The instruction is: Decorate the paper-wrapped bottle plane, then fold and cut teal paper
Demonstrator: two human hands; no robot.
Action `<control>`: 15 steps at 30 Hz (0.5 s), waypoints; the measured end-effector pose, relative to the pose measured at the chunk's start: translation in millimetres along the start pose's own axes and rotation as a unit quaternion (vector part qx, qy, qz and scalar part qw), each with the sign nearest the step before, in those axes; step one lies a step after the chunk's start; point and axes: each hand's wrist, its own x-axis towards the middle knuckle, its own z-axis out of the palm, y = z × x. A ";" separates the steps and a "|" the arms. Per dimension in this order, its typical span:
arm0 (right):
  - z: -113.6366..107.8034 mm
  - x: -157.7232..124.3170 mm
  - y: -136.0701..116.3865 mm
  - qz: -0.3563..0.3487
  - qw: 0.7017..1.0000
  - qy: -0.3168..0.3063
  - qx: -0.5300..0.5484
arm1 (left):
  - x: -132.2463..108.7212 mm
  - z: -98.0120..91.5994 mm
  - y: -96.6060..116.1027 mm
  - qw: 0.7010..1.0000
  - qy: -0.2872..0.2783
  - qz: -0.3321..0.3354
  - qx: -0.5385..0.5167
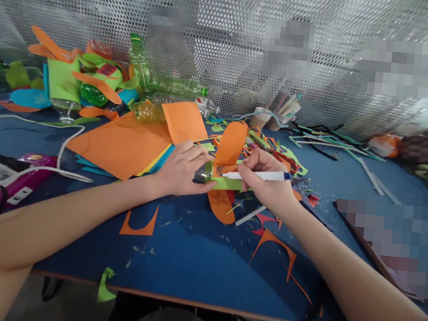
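Well, the left hand (pixel 186 170) grips a bottle (pixel 201 173) with orange paper wings (pixel 230 144) mid-table; the right hand (pixel 264 174) pinches a white marker (pixel 261 175) against it. Behind, cups (pixel 259 118) hold slender sticks (pixel 290 107) (too blurred to identify).

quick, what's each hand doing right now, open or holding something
Left hand: closed around one end of the plastic bottle.
Right hand: closed, holding the white marker.
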 end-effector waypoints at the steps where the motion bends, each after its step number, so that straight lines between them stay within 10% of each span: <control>1: 0.0 -0.1 -0.3 0.000 1.000 0.000 -0.001 | 0.0 -0.1 0.0 1.000 -0.001 0.000 -0.001; 15: -1.9 0.9 -2.0 -0.004 1.000 -0.007 -0.006 | 0.9 -1.0 0.6 1.000 -0.003 0.001 -0.005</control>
